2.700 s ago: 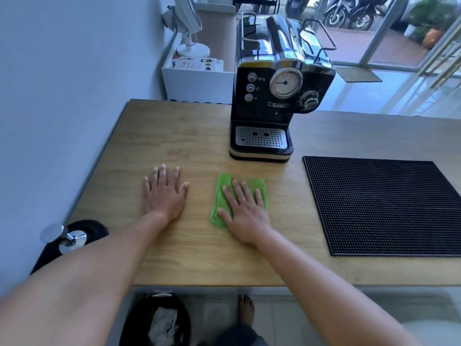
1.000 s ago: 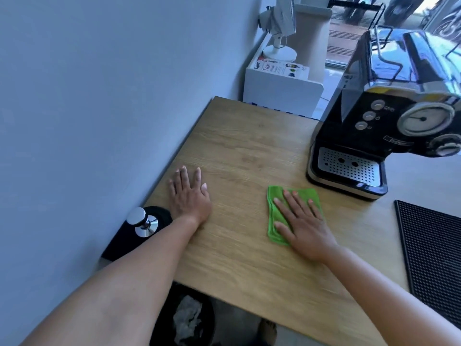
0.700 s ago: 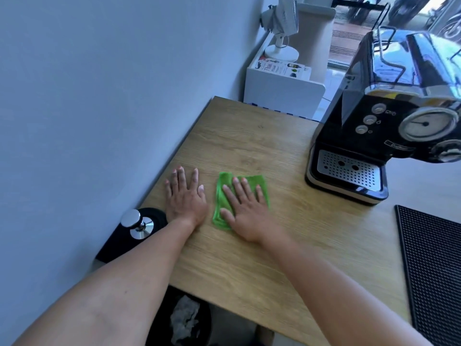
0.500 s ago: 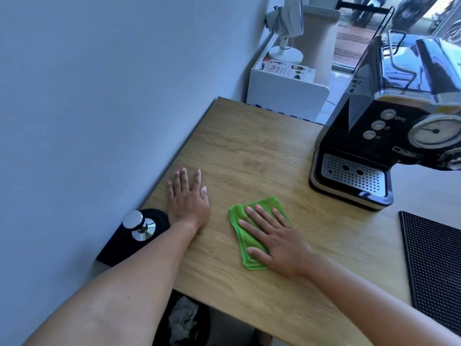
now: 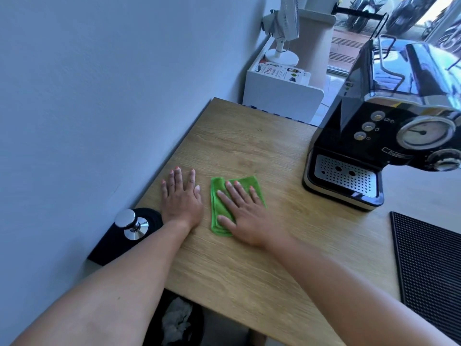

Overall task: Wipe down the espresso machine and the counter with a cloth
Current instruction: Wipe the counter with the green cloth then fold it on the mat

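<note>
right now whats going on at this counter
A person is wiping the wooden counter by hand. The right hand lies flat on a folded green cloth, pressing it to the wood near the left hand, which rests palm down and empty by the wall. The black espresso machine stands untouched further back on the right, and a tamper sits on a black mat at the counter's left edge.

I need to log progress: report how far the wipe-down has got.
Done: nothing provable; the wooden counter shows no wipe marks either way. In hand: the right hand presses the green cloth flat on the counter beside the left hand. Left: the espresso machine, untouched now, and the counter around it.
</note>
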{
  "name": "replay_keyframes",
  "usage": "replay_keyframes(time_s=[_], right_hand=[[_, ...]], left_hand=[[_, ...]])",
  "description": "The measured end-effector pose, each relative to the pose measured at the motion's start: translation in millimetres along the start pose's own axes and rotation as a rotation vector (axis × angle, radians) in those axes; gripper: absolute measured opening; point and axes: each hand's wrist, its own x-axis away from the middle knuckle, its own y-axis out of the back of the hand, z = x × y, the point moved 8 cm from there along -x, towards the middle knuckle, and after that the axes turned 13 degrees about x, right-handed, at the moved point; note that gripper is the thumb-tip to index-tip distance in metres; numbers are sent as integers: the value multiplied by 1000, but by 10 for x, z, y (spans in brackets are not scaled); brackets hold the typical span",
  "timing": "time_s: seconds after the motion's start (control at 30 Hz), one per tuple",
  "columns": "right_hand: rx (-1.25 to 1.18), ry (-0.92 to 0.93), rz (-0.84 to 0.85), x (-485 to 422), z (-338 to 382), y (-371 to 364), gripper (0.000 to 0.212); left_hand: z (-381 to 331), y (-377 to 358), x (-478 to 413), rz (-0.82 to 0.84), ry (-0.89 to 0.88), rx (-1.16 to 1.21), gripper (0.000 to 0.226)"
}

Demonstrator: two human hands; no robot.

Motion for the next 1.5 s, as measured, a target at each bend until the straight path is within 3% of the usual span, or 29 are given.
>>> replay_keyframes(time_s=[0.13,0.3,0.43,0.63,0.73,0.8,0.93,1.07,1.2,1.33,1.43,1.5], right_hand=[[40,104,-37,484,-205,-112,68],[-26,-160,-11,193,-775,-62,68],[-108,-286,55,-345,-718,14,67],[-35,-12,-1,-172,-61,18,66],[-12,97,-64,210,-175,-59,68],[-5,38,-53,244,-459,-74,67],[-24,-250,-9,-271,-1051,-10,68],[-55,-368,49,-1032,-1039,77,68],[-34,-190,31,-1354,-412,207,65],[26,61,-46,-870,-31,149,62],[56,174,-72,-455,-239,51,60],[55,112,-50,-478,-617,26,59]], left_hand=[[3,-9,8,-3,-4,-9,56],[4,-10,12,-24,-11,-9,56],[-6,-6,4,-24,-14,1,56],[-44,-10,10,-12,-13,-2,56],[-37,-20,10,-9,-11,0,56],[-32,-21,11,-21,-5,1,57],[-46,-14,5,-38,-8,7,57],[-18,-13,-1,-46,-10,5,57],[-5,2,-4,-51,17,31,60],[-15,-14,15,-39,15,27,59],[-10,5,11,-59,15,27,58],[-18,0,14,-62,17,34,58]])
